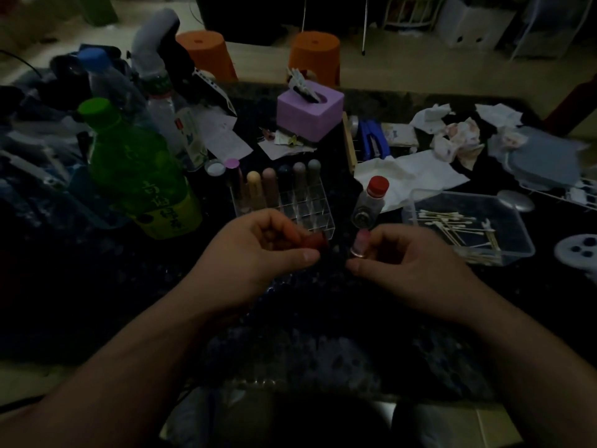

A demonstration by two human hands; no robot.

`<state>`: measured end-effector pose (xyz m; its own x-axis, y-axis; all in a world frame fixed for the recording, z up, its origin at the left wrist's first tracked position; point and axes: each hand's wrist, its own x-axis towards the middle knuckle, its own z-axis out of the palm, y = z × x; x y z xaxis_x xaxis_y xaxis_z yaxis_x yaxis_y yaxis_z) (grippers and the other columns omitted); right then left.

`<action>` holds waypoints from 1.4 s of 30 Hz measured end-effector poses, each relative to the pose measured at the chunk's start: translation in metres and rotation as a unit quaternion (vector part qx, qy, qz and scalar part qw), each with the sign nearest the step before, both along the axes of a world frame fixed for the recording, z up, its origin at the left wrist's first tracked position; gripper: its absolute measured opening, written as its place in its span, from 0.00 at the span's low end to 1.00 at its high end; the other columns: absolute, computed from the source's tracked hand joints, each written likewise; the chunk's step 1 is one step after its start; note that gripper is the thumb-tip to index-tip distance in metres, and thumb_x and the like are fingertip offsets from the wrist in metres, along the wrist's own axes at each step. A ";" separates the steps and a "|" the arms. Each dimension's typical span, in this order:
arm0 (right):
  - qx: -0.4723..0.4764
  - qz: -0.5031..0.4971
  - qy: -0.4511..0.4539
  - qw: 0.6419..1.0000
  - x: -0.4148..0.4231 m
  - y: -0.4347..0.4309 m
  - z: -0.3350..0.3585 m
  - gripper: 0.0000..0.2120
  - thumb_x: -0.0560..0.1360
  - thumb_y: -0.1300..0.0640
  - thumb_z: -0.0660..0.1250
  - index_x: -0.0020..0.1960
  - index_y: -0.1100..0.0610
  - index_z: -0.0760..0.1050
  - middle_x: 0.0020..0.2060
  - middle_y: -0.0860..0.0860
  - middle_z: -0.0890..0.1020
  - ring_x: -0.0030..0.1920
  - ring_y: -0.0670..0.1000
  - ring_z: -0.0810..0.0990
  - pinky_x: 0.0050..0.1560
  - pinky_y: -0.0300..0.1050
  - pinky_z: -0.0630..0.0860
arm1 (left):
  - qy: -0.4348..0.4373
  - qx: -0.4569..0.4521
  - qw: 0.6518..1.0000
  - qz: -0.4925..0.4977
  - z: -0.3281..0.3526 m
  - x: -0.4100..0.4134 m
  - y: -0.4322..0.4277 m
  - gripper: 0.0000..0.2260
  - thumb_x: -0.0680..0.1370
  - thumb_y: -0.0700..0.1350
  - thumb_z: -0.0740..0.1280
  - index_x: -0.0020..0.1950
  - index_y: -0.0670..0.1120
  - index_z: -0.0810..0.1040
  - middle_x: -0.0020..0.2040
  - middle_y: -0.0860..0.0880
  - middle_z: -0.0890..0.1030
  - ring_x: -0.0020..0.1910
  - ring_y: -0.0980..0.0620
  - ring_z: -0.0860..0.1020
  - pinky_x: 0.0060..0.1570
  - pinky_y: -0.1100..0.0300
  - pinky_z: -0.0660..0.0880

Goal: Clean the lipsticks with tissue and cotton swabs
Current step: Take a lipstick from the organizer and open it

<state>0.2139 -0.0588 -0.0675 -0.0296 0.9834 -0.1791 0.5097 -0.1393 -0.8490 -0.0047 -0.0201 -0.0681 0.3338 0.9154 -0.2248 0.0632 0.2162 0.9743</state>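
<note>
The right hand [410, 263] pinches an uncapped lipstick [359, 245] upright at its fingertips, pink tip upward. Just beside it, the left hand [258, 250] curls around the dark red cap [316, 243], a small gap between the two. Behind them stands a clear organizer [310, 208] with more lipsticks. To the right, cotton swabs [452, 226] lie in a clear box [517, 253], with tissue [407, 176] beyond.

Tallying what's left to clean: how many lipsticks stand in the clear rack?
6, in the rack, back row, left to right: pink-topped, yellow, pink, dark, mauve, grey. Dim light may hide others.
</note>
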 end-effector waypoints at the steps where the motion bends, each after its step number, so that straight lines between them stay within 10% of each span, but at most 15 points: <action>1: 0.012 0.002 0.010 1.000 -0.002 -0.003 -0.001 0.05 0.70 0.54 0.76 0.41 0.50 0.80 0.37 0.49 0.84 0.39 0.47 0.84 0.43 0.44 0.81 | -0.006 -0.001 1.000 -0.004 -0.001 0.002 -0.002 0.13 0.61 0.38 0.76 0.42 0.42 0.77 0.46 0.43 0.86 0.48 0.46 0.85 0.48 0.57 0.82; 9: 0.044 0.019 0.025 0.999 -0.005 -0.009 0.000 0.05 0.69 0.57 0.77 0.43 0.50 0.82 0.39 0.47 0.85 0.38 0.43 0.83 0.40 0.33 0.78 | 0.155 0.090 0.979 -0.098 -0.007 0.015 -0.007 0.14 0.70 0.39 0.78 0.51 0.52 0.83 0.46 0.56 0.86 0.48 0.59 0.84 0.54 0.59 0.80; 15: 0.015 -0.006 0.009 1.000 0.000 -0.006 -0.005 0.05 0.70 0.54 0.76 0.42 0.50 0.81 0.39 0.49 0.85 0.40 0.47 0.84 0.44 0.46 0.82 | 0.244 0.105 0.963 -0.055 -0.029 0.015 0.002 0.11 0.70 0.47 0.79 0.46 0.60 0.82 0.43 0.59 0.84 0.42 0.61 0.82 0.49 0.57 0.81; 33: -0.053 -0.045 -0.057 0.996 0.012 -0.003 -0.013 0.06 0.72 0.54 0.76 0.43 0.54 0.81 0.33 0.50 0.85 0.33 0.46 0.84 0.38 0.42 0.81 | 0.406 0.087 0.900 -0.134 -0.051 0.025 0.013 0.05 0.72 0.51 0.77 0.43 0.56 0.82 0.38 0.59 0.81 0.36 0.65 0.78 0.31 0.74 0.69; 42: -0.037 -0.032 -0.069 0.996 0.009 -0.002 -0.016 0.08 0.70 0.50 0.76 0.41 0.52 0.80 0.34 0.48 0.84 0.34 0.45 0.83 0.40 0.44 0.81 | 0.478 0.119 0.853 -0.173 -0.056 0.028 0.015 0.11 0.83 0.51 0.61 0.51 0.49 0.82 0.46 0.48 0.83 0.43 0.51 0.80 0.45 0.56 0.77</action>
<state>0.2234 -0.0610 -0.0831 0.0635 0.9663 -0.2495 0.6083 -0.2357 -0.7579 0.0229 -0.0048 -0.1241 0.3607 0.8574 -0.3671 0.8733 -0.1723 0.4556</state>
